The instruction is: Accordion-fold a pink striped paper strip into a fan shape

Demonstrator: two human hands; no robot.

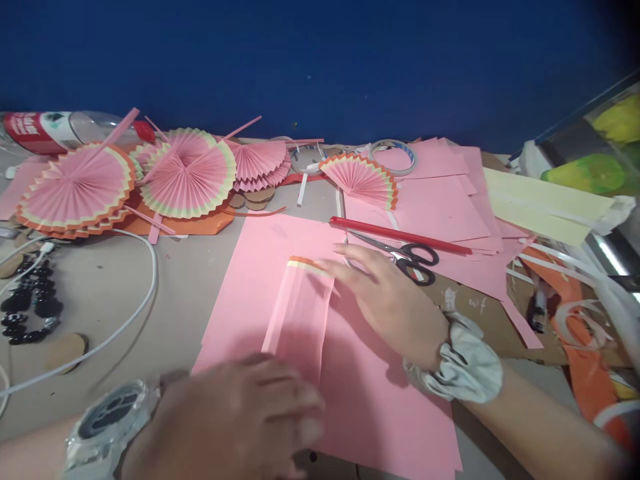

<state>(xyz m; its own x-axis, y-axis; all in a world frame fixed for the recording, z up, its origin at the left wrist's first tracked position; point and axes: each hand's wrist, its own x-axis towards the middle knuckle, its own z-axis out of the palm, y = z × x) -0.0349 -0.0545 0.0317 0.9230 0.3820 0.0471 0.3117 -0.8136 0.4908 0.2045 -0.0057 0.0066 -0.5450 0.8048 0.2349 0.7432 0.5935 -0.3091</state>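
A narrow pleated strip of pink paper (300, 310) with an orange and cream edge lies on a larger pink sheet (370, 393). My right hand (385, 297), a grey scrunchie on its wrist, lies flat with fingers stretched onto the strip's far end. My left hand (235, 420), wearing a pale digital watch, presses down on the strip's near end; its fingers are blurred and curled over the paper.
Scissors (407, 257) and a red stick (400, 235) lie just beyond my right hand. Several finished pink paper fans (185, 173) sit at the back left, with a tape roll (395, 155), a stack of pink sheets (450, 200), a white cable (125, 320) and black beads (30, 300).
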